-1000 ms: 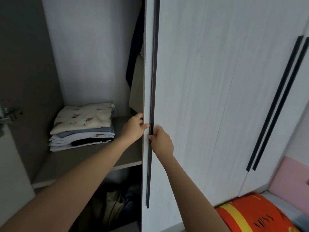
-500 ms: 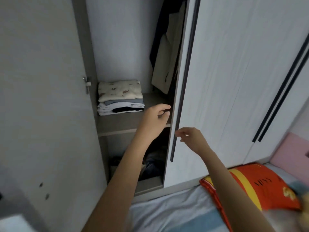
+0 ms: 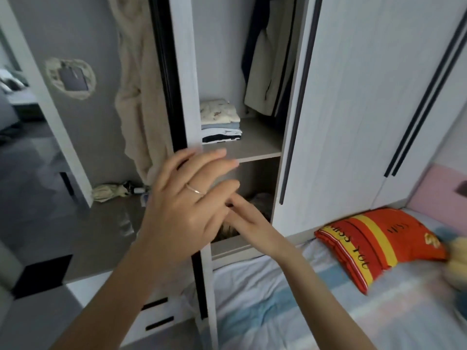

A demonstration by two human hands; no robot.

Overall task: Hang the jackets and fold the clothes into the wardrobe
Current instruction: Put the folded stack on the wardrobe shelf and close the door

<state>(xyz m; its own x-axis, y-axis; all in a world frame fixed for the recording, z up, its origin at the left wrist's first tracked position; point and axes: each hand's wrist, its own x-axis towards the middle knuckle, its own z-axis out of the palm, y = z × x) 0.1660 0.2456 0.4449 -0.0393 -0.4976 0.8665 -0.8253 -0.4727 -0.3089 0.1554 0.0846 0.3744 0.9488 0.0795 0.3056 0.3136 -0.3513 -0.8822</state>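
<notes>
Your left hand (image 3: 182, 210) is up in front of the open wardrobe (image 3: 187, 72), its fingers (image 3: 214, 157) straight and spread, holding nothing. Your right hand (image 3: 249, 223) sits just below and partly behind it. The fingers you can see reach forward with nothing between them, though a few are hidden by the left hand.

The folded clothes (image 3: 219, 121) lie in a neat stack at the left end of the shelf (image 3: 257, 147), pushed toward the back wall. They are above and beyond your left fingertips, apart from them, and neither hand touches them. The jackets (image 3: 270, 72) hang higher and further right, half hidden behind the edge of the door (image 3: 366, 109) and well apart from both hands.

Expect all of this to be light, soft and limp. If you pinch one corner of the stack, it will likely slump and come unfolded. If it needs moving, slide flat fingers under the bottom layer and steady the top with your other palm. The jackets should be somewhat heavier and will swing. Take one at the collar or shoulders near its hanger rather than by a sleeve or hem.

No loose clothing shows on the bed (image 3: 265, 299), only an orange pillow (image 3: 379, 243). A pale robe (image 3: 136, 97) hangs outside the wardrobe to your left.
</notes>
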